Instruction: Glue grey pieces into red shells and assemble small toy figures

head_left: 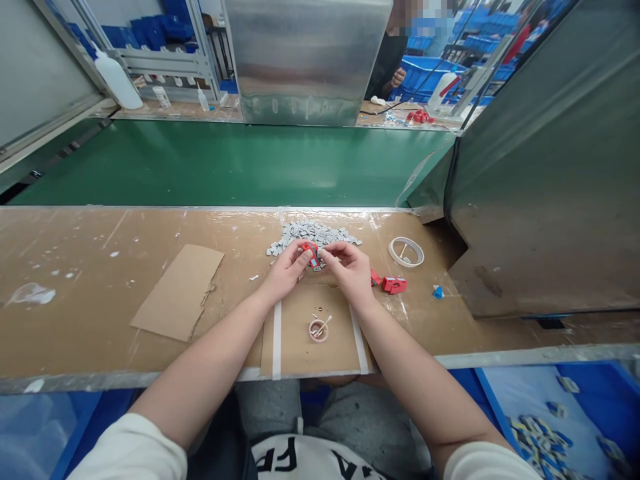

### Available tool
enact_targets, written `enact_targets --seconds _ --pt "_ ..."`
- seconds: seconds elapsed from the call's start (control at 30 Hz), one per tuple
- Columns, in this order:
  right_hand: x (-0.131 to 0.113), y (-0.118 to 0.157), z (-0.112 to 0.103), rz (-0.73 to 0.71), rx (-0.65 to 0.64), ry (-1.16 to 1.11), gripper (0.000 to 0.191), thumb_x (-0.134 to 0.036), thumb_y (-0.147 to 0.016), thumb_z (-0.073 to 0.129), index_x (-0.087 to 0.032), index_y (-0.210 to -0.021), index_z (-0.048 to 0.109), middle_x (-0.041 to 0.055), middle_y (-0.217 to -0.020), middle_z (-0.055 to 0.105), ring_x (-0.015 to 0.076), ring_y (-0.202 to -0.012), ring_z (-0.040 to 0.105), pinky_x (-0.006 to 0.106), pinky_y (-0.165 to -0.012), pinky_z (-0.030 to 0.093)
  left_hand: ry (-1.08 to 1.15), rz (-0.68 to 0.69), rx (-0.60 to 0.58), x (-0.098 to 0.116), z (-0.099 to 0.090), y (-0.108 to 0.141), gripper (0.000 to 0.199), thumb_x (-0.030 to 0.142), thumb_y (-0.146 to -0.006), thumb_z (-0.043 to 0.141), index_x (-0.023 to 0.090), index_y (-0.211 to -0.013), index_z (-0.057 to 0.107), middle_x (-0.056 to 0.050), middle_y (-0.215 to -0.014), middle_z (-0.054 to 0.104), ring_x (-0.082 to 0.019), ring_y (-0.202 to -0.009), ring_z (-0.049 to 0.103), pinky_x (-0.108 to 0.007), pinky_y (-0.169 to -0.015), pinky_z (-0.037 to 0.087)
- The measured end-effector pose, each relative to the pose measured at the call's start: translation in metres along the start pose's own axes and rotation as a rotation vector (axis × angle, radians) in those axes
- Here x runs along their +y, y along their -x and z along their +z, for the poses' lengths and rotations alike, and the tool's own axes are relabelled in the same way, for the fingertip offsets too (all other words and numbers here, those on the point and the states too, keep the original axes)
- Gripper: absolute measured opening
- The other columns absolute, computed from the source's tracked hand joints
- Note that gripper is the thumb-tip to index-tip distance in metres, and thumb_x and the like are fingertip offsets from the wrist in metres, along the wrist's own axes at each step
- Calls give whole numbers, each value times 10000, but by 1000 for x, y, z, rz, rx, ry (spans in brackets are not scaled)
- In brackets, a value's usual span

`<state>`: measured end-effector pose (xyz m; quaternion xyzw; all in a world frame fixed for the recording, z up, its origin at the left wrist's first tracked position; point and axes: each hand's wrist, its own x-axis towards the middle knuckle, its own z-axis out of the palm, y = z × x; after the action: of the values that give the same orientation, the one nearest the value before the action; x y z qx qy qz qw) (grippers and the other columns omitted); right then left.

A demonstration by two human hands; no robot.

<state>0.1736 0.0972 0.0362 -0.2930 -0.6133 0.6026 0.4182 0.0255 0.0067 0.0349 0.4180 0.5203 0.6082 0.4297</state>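
Note:
My left hand (286, 269) is closed around a small red toy vehicle part (311, 251) with grey on it, held above the work table. Close against its right side, my right hand (351, 272) pinches thumb and finger together; a small pale bit shows at the tips, too small to name. Just behind both hands spreads a heap of small grey flat pieces (320, 232). To the right of my right hand lie red toy vehicle parts (395, 285), partly hidden by it. Nearer me, a small round cup (318, 331) has a cotton swab standing in it.
A torn cardboard sheet (177, 290) lies left on the brown table. On the right are a white ring (406, 253) and a blue scrap (438, 292). A green conveyor belt (240, 163) runs behind; a person (390, 63) stands beyond. Blue bins (575, 413) sit below.

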Motion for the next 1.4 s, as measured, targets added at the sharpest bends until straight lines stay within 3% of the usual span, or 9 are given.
enact_targets --seconds 0.37,0.53,0.8,1.07,1.27,1.4 --pt "2 -2 -2 48 -89 10 404 -570 -797 857 -199 -866 716 23 -765 691 151 -650 632 279 -534 611 -59 24 -2 -1 -1 1 560 700 -944 638 194 -1179 593 41 -755 524 -69 -525 403 -238 -488 306" --pt "1 -1 -1 73 -89 -4 426 -575 -787 862 -206 -943 718 31 -823 708 168 -712 669 275 -537 619 -74 15 -11 -2 -2 1 547 693 -957 622 199 -1188 593 36 -771 535 -73 -530 407 -240 -495 306" --pt "-2 1 1 87 -73 31 455 -614 -760 869 -211 -872 689 24 -781 681 171 -676 640 307 -559 622 -96 8 -8 -4 -4 1 491 650 -982 616 208 -1193 599 26 -800 554 -71 -549 409 -228 -506 322" --pt "2 2 -4 -22 -157 304 435 -654 -928 690 -232 -853 616 11 -737 646 173 -654 616 307 -597 515 -61 1 26 0 -1 1 533 694 -939 649 209 -1153 600 23 -815 565 -58 -508 401 -226 -468 316" --pt "1 3 -4 -38 -155 254 401 -624 -997 602 -242 -886 559 -22 -711 595 157 -607 568 315 -632 477 -93 -7 11 1 -2 1 551 707 -941 637 198 -1150 597 35 -770 551 -62 -505 430 -228 -474 329" --pt "3 2 -4 -69 -161 289 368 -597 -1020 578 -248 -904 558 -5 -746 599 176 -670 566 319 -648 467 -108 -16 5 0 -2 1 530 690 -956 627 199 -1153 597 36 -768 548 -66 -511 431 -231 -481 334"
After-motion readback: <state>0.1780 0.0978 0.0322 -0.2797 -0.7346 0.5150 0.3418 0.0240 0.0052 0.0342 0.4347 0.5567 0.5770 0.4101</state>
